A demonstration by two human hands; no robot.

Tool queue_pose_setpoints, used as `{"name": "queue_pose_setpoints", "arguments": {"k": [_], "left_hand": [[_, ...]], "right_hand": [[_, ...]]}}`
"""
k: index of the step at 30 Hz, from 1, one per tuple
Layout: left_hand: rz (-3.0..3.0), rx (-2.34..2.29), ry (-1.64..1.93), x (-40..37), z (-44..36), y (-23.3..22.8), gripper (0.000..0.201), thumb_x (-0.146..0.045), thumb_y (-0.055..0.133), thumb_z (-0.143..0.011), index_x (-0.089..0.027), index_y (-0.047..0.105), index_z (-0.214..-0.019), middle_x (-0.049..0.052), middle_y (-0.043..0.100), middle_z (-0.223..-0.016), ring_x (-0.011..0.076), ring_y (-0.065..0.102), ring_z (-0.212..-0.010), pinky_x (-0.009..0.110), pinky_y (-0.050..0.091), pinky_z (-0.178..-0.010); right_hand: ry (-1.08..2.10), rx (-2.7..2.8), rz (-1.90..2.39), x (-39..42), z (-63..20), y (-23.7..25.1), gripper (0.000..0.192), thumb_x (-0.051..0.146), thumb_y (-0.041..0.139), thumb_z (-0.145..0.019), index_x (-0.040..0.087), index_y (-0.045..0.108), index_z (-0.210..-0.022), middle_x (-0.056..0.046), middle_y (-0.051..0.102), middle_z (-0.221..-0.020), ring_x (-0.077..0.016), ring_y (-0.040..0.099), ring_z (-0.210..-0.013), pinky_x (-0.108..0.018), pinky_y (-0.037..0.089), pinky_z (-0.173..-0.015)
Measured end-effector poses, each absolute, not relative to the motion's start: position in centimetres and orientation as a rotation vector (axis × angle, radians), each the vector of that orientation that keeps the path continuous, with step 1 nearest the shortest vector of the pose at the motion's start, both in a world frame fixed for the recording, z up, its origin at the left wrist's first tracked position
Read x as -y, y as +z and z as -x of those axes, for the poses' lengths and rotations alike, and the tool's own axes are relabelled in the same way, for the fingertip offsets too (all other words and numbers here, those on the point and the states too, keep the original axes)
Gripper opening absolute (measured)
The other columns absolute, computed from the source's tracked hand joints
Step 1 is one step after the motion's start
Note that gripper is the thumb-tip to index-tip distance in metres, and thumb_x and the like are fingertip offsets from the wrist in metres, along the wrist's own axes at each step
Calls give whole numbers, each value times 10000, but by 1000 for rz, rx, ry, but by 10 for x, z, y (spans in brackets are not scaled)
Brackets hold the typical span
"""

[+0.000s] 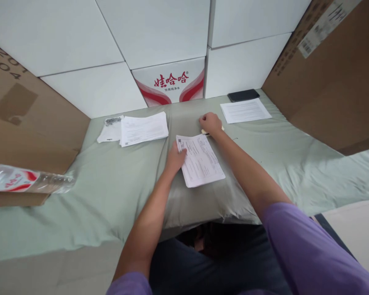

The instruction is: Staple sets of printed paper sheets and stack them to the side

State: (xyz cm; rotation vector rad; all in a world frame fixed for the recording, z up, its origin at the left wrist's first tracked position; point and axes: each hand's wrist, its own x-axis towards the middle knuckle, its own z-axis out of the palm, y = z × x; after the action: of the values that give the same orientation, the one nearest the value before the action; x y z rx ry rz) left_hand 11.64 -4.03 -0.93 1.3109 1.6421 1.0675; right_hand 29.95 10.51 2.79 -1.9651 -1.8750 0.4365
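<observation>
My left hand [176, 157] grips a thin stack of printed papers [201, 162] by its left edge, thumb on top and fingers underneath. The stack is tilted a little over the cloth-covered surface. Just past its top right corner is my right hand [210, 123], with the fingers curled closed. Under that hand a small cream-coloured object [204, 132] shows at both sides; the hand hides most of it. Whether the curled fingers pinch anything small, I cannot make out.
Another paper pile [145, 129] lies at the left, beside a clear plastic bag [110, 130] with dark small items. At the right are printed sheets [246, 110] and a black phone [243, 95]. White boxes [169, 82] stand behind; cardboard boxes [332, 82] and a water bottle [27, 179] flank the sides.
</observation>
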Motion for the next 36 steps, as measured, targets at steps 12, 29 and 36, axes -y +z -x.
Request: {"name": "queue_pose_setpoints", "arguments": {"k": [12,29,36], "left_hand": [[-1279,-1695,1061,51,-130,1,321,-124,644,-784,-215,554,-1078,131,697,-1125,365,622,-1237,535,466,-1105],[-1299,-1763,1017,62,-146,6,296,-159,615,-844,-206,505,-1115,174,687,-1203,373,638,-1228,532,488,-1089],[-1315,-1785,985,63,-149,11,294,-159,605,-851,-198,499,-1123,192,696,-1157,415,649,-1198,575,488,-1062]], "right_hand": [[471,1821,1990,-106,-299,30,248,368,554,-921,193,725,-958,-153,716,-1062,-298,654,-1055,-403,493,-921],[458,1751,2014,-106,-298,27,281,427,556,-926,200,722,-926,-142,731,-1037,-294,655,-1039,-395,482,-919],[462,1737,1994,-105,-299,27,285,446,577,-903,207,731,-894,-134,742,-1032,-295,663,-1031,-404,483,-918]]}}
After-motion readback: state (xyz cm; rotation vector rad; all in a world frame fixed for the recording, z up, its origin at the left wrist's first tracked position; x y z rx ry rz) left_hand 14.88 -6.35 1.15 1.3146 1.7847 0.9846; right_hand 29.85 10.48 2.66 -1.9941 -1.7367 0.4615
